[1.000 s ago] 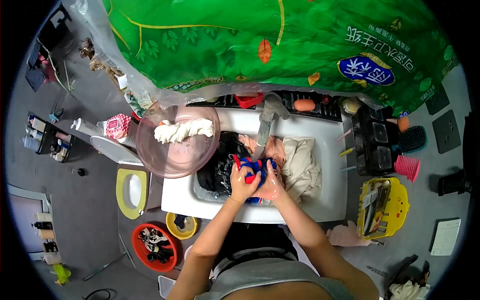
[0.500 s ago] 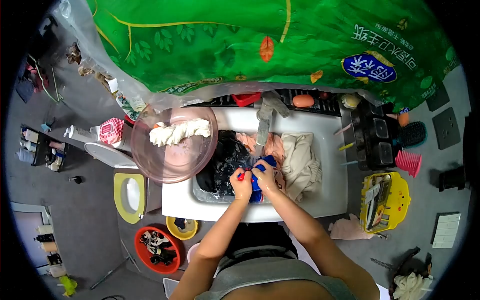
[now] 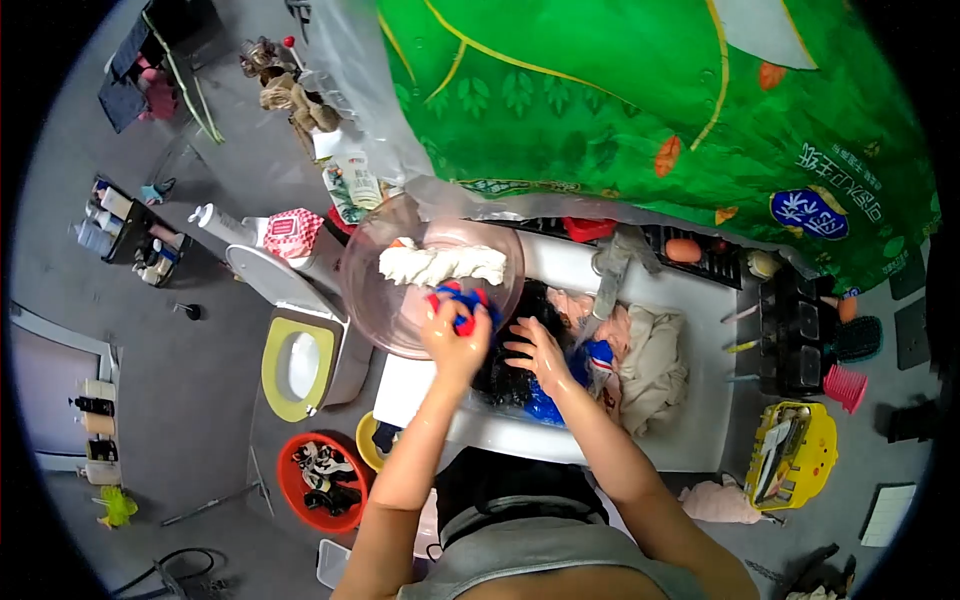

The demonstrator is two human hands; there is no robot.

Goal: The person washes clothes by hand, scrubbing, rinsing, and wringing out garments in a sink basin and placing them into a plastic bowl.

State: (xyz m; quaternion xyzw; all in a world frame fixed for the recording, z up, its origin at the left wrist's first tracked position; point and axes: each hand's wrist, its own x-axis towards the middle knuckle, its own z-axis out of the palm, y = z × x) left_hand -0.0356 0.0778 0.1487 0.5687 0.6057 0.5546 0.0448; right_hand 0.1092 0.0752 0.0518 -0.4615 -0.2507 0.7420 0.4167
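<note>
My left hand (image 3: 452, 345) is closed on a bunched red-and-blue cloth (image 3: 466, 303), held over the lower right part of a clear pinkish basin (image 3: 362, 300). A twisted white cloth (image 3: 440, 265) lies inside that basin. Over the left side of the white sink (image 3: 708, 405), my right hand (image 3: 545, 360) is open with its fingers spread, holding nothing. Below it are a wet black cloth (image 3: 505, 380) and a blue cloth (image 3: 545, 408). Beige cloth (image 3: 655, 365) and pink cloth (image 3: 612, 330) lie farther right, by the faucet (image 3: 610, 275).
A large green plastic package (image 3: 620, 110) fills the area above the sink. The toilet (image 3: 300, 365) stands at left, with a red tub of clothes (image 3: 290, 485) below it. At right are a black holder (image 3: 790, 330) and a yellow basket (image 3: 815, 450).
My hands have come apart. My left hand has carried the red-and-blue cloth from the sink leftward to the basin, while my right hand has let go and opened. The view has shifted.
</note>
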